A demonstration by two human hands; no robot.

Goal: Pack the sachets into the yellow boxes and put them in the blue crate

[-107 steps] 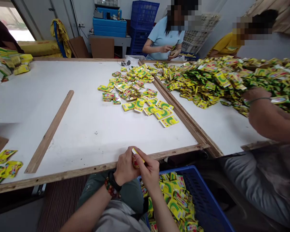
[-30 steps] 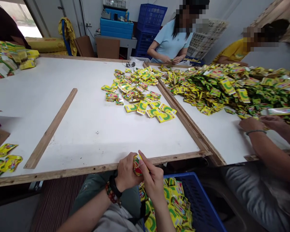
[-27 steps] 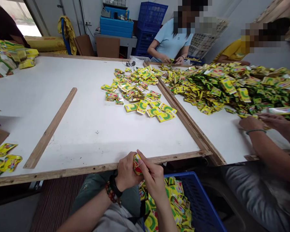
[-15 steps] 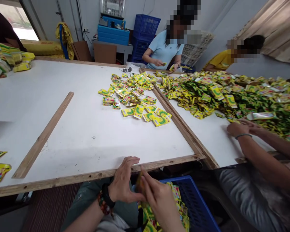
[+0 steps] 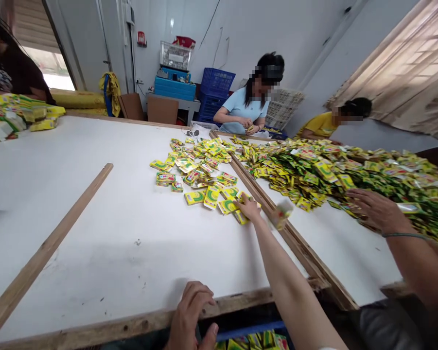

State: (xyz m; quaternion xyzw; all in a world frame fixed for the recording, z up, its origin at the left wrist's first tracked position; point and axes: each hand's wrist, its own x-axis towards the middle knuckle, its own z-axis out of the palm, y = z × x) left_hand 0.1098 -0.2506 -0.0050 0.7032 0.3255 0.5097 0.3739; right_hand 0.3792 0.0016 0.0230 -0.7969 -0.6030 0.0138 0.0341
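Note:
My right hand stretches across the white table and its fingers rest on yellow-green sachets at the near end of the loose pile. A blurred sachet hangs in the air just right of that hand, touching nothing. My left hand lies low at the table's wooden front edge, holding nothing I can see. Below the edge, a blue plastic crate of sachets shows only its rim and top layer.
A co-worker's hand spreads over a large sachet heap on the adjoining table, beyond a raised wooden rail. A loose wooden strip lies on the white table. Two co-workers sit at the far side.
My right hand has left my left hand and reached out to the pile. No sachet remains between my hands, and one is now in the air. The view has tilted upward.

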